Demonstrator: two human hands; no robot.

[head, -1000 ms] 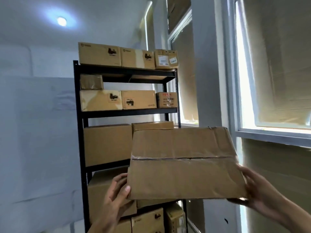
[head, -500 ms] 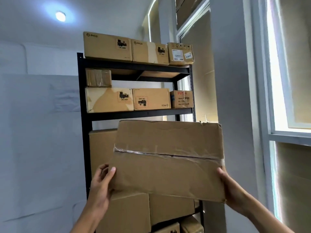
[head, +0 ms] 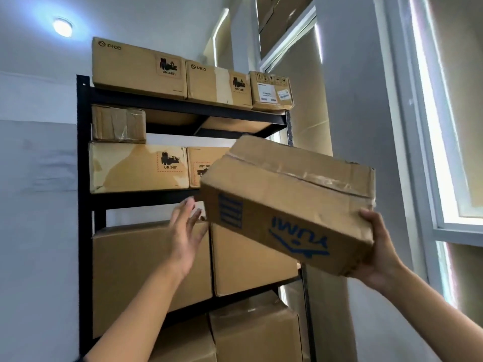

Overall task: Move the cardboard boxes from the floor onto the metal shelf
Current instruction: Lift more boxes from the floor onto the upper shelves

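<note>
A pale grey wall and a bright window frame the tall black metal shelf (head: 86, 158) in front of you, its tiers stacked with brown cardboard cartons. Three printed cartons (head: 138, 67) sit on the top tier, two more (head: 136, 168) on the tier below with a small taped one (head: 117, 124) on top at the 9 o'clock end, and large plain cartons (head: 146, 270) fill the lower tiers.

You hold a worn brown cardboard box with blue upside-down lettering (head: 287, 205) in the air in front of the second tier, tilted so its 3 o'clock end sits lower. Your right hand (head: 379, 249) grips that lower corner, thumb on the near face and fingers wrapped underneath. Your left hand (head: 187, 233) is at the box's 9 o'clock edge, fingers straight and spread; whether the fingertips touch the cardboard cannot be told. The box is clear of every shelf board.
</note>
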